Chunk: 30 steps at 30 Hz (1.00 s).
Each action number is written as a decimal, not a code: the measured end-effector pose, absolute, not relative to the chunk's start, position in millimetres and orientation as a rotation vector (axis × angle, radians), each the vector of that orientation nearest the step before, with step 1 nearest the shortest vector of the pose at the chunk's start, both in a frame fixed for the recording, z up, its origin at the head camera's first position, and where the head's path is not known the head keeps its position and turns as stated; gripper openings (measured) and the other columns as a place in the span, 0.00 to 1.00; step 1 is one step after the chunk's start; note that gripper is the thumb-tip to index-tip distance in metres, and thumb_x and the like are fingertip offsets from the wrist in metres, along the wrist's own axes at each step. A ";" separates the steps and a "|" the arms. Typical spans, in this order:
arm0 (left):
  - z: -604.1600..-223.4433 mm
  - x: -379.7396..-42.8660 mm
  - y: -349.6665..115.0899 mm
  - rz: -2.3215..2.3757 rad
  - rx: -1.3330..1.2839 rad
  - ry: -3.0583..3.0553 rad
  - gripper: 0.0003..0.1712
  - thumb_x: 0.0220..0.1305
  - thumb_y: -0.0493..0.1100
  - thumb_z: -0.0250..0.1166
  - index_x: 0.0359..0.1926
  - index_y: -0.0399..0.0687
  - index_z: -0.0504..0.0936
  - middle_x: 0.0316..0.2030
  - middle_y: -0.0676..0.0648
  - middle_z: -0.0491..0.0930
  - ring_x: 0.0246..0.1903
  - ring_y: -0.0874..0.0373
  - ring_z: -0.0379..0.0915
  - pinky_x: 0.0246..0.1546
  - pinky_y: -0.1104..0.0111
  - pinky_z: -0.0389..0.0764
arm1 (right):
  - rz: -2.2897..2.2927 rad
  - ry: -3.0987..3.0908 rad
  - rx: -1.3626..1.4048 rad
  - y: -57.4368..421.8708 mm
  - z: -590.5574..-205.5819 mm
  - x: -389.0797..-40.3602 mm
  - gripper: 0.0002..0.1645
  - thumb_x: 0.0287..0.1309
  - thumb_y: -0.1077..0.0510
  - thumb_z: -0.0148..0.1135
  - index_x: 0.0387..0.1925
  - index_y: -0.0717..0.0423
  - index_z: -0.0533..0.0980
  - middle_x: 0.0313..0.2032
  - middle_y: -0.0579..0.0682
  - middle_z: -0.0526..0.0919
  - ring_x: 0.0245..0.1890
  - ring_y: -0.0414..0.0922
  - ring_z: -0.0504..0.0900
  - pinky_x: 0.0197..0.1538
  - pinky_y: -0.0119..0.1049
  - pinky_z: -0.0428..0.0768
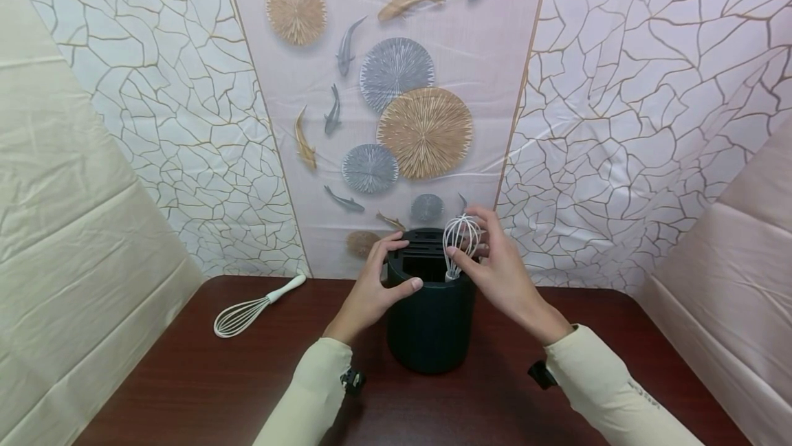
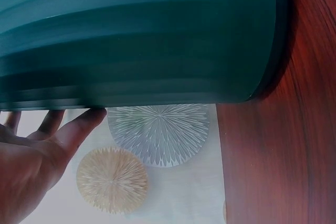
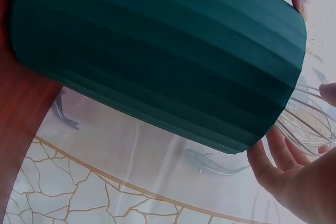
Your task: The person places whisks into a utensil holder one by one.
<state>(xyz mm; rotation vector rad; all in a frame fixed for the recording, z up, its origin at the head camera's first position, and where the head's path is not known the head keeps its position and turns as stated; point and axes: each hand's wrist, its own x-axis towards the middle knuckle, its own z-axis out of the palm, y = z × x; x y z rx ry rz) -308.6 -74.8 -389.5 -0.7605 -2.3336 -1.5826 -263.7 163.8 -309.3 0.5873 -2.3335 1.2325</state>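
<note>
A dark green utensil holder (image 1: 430,332) with ribbed sides and a slotted black top stands upright on the table. My left hand (image 1: 371,291) grips its left side at the top, thumb over the front rim and fingers toward the slotted part. A white whisk (image 1: 461,236) stands head up at the right of the opening, its handle down inside and mostly hidden. My right hand (image 1: 507,281) holds the whisk's wire head between the thumb in front and the fingers behind. In the right wrist view, the wires (image 3: 307,116) rise past the rim beside those fingers.
A second white whisk (image 1: 244,315) lies on the dark red wooden table (image 1: 179,377) at the left, handle toward the back edge. A patterned cloth backdrop (image 1: 396,212) hangs close behind the holder, and pale cloth walls (image 1: 730,274) flank the table.
</note>
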 end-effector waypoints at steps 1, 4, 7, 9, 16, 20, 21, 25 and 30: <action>-389.3 -308.3 -74.8 -1.583 -0.760 -2.334 0.38 0.66 0.56 0.73 0.74 0.66 0.69 0.78 0.63 0.57 0.77 0.62 0.52 0.77 0.44 0.58 | 1.231 -2.334 0.588 164.0 -309.7 -264.0 0.41 0.67 0.60 0.72 0.74 0.52 0.61 0.58 0.68 0.80 0.46 0.62 0.88 0.47 0.59 0.87; -389.2 -308.2 -74.5 -1.589 -0.757 -2.334 0.38 0.66 0.56 0.73 0.74 0.66 0.69 0.78 0.63 0.57 0.77 0.61 0.52 0.76 0.43 0.58 | 1.219 -2.329 0.598 164.8 -310.7 -265.3 0.40 0.67 0.60 0.72 0.73 0.54 0.61 0.58 0.68 0.79 0.51 0.62 0.86 0.52 0.62 0.85; -389.5 -308.2 -74.0 -1.598 -0.756 -2.331 0.38 0.66 0.56 0.73 0.74 0.66 0.69 0.77 0.65 0.57 0.77 0.60 0.53 0.76 0.42 0.59 | 1.207 -2.325 0.600 166.0 -311.7 -266.4 0.40 0.67 0.60 0.73 0.72 0.57 0.61 0.58 0.67 0.79 0.54 0.61 0.84 0.57 0.62 0.83; -389.6 -308.4 -73.7 -1.600 -0.755 -2.332 0.38 0.66 0.55 0.73 0.74 0.66 0.69 0.77 0.65 0.57 0.76 0.59 0.53 0.75 0.41 0.60 | 1.201 -2.324 0.594 166.5 -312.2 -267.0 0.40 0.66 0.60 0.73 0.72 0.57 0.62 0.58 0.66 0.80 0.56 0.60 0.83 0.58 0.62 0.82; -389.1 -308.6 -74.7 -1.595 -0.756 -2.336 0.38 0.66 0.56 0.73 0.74 0.65 0.69 0.77 0.64 0.57 0.77 0.59 0.53 0.75 0.42 0.59 | 1.159 -2.302 0.603 164.0 -314.8 -267.0 0.39 0.65 0.59 0.75 0.70 0.59 0.64 0.56 0.65 0.81 0.55 0.60 0.83 0.55 0.60 0.84; -389.2 -309.0 -75.3 -1.605 -0.760 -2.330 0.39 0.66 0.56 0.73 0.75 0.64 0.69 0.77 0.64 0.57 0.77 0.59 0.53 0.76 0.44 0.59 | 1.155 -2.300 0.602 161.3 -317.1 -266.8 0.37 0.66 0.58 0.74 0.69 0.60 0.64 0.55 0.65 0.81 0.56 0.60 0.82 0.55 0.60 0.84; -389.2 -308.9 -75.4 -1.605 -0.761 -2.330 0.39 0.66 0.56 0.73 0.75 0.64 0.69 0.77 0.64 0.57 0.77 0.59 0.53 0.76 0.44 0.59 | 1.153 -2.302 0.600 160.8 -317.8 -266.8 0.37 0.67 0.58 0.73 0.69 0.60 0.65 0.55 0.65 0.81 0.55 0.60 0.82 0.55 0.60 0.83; -389.2 -309.2 -75.4 -1.602 -0.767 -2.327 0.39 0.66 0.57 0.73 0.75 0.64 0.69 0.77 0.64 0.57 0.77 0.59 0.52 0.76 0.44 0.59 | 1.124 -2.296 0.597 159.4 -319.9 -265.8 0.35 0.66 0.59 0.74 0.66 0.61 0.67 0.51 0.64 0.83 0.52 0.59 0.84 0.53 0.58 0.84; -390.0 -309.9 -75.0 -1.589 -0.774 -2.324 0.40 0.66 0.58 0.73 0.75 0.64 0.69 0.78 0.63 0.57 0.77 0.58 0.52 0.76 0.44 0.59 | 1.069 -2.319 0.595 158.5 -320.7 -264.1 0.35 0.63 0.58 0.76 0.64 0.61 0.67 0.50 0.63 0.84 0.49 0.59 0.86 0.51 0.60 0.83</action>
